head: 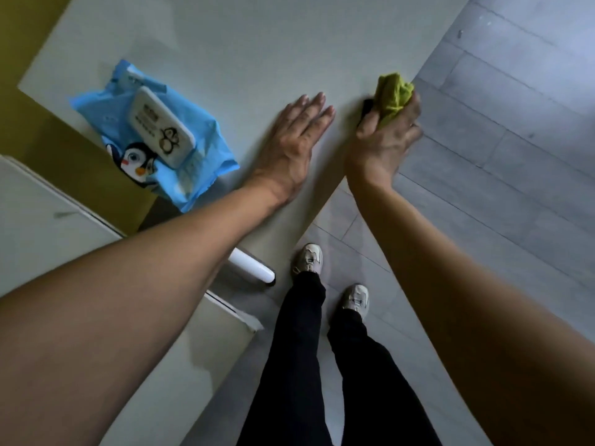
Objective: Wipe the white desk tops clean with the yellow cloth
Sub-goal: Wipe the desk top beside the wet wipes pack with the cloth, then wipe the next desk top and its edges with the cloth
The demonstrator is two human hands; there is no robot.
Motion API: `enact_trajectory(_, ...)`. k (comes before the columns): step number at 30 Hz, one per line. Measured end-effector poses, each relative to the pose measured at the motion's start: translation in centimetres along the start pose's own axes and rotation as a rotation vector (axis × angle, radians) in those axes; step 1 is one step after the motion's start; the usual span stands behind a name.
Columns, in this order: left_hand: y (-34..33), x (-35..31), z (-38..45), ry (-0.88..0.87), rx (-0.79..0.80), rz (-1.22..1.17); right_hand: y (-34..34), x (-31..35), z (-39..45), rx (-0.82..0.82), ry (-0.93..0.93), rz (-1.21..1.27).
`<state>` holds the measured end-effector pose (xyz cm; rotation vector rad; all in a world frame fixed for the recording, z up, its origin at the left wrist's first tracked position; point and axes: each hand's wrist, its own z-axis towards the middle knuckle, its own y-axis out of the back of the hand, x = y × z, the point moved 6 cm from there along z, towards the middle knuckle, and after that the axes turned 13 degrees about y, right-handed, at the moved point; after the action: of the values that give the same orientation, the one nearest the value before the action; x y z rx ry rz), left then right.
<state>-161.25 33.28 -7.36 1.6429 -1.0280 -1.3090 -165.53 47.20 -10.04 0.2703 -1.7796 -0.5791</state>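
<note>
Right hand (384,140) grips the yellow cloth (394,94), fingers curled round it, cloth bunched into a wad sticking out past the fingertips. Cloth sits at the right edge of the white desk top (251,49), about where desk meets floor in this view; cannot tell if the cloth touches the surface. A small dark thing shows just left of the cloth by the thumb, too blurred to name.

Left hand (296,140) lies flat on the desk top, palm down, fingers straight and close together, holding nothing. It is just left of the right hand, a narrow gap between them.

Left of the left hand, near but apart: a blue wet-wipe pack (154,133), lying flat on the desk, penguin print, white flip lid (161,127) closed. Contents not visible. Its near corner overhangs the desk edge.

Below the left forearm: a white cylinder (252,265), lying on its side. Second white surface (38,226) further left, lower.

Below the hands: grey floor (515,156), black trousers, two pale shoes (307,257).
</note>
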Motion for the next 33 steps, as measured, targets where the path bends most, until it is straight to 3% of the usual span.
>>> enact_trajectory(5, 0.6, 0.5, -1.8, 0.022, 0.108, 0.001, -1.1, -1.4, -10.6, 0.056, 0.024, 0.075)
enact_trajectory(10, 0.9, 1.1, -7.2, 0.11, 0.091, -0.031, -2.6, -2.7, -22.9, 0.197, -0.112, 0.111)
enact_trajectory(18, 0.2, 1.3, -11.2, 0.28, 0.032, -0.022, -1.9, -4.0, -23.9, 0.448, -0.169, 0.109)
enact_trajectory(21, 1.6, 0.4, -12.8, 0.335, -0.074, -0.021, 1.0, -4.7, -22.0, 0.455, -0.044, 0.079)
enact_trajectory(24, 4.2, 0.3, -14.7, 0.373, -0.332, 0.021, 4.9, -4.7, -18.8, 0.351, 0.076, 0.054)
enact_trajectory(27, 6.1, 2.5, -15.7, 0.584, -0.463, 0.041, 6.8, -2.3, -14.4, 0.322, 0.288, 0.053)
enact_trajectory(30, 6.2, 6.2, -15.7, 0.816, -0.413, -0.072, 6.3, 1.9, -10.5, 0.312, 0.567, -0.04)
enact_trajectory(33, 4.9, 8.4, -14.7, 0.84, -0.249, -0.193, 3.8, 5.2, -7.5, 0.345, 0.725, -0.125)
